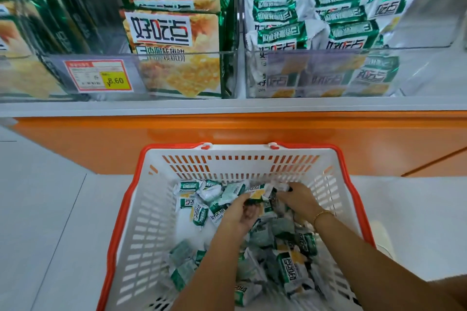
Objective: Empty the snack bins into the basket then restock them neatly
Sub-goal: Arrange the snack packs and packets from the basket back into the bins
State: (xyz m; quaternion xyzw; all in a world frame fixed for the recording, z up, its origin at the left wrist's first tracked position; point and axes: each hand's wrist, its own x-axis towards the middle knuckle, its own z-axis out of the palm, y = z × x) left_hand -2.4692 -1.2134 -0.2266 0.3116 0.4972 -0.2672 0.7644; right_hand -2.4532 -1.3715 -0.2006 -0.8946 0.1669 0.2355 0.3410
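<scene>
crinkly green-white packets (199, 214) are heaped in the slotted plastic basket (149, 222). packets are grasped by left hand (243, 214) and right hand (297, 198).

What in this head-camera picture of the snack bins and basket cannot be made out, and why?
Head view:
- Small print on the price tag: too small; only 8.60 reads.
- The packs at the far left: blurred, behind glare on the clear bin wall.
- How many snack packets the left hand and right hand grip: fingers cover them.
- Near end of the basket: cut off by the bottom edge, hidden by forearms.
</scene>
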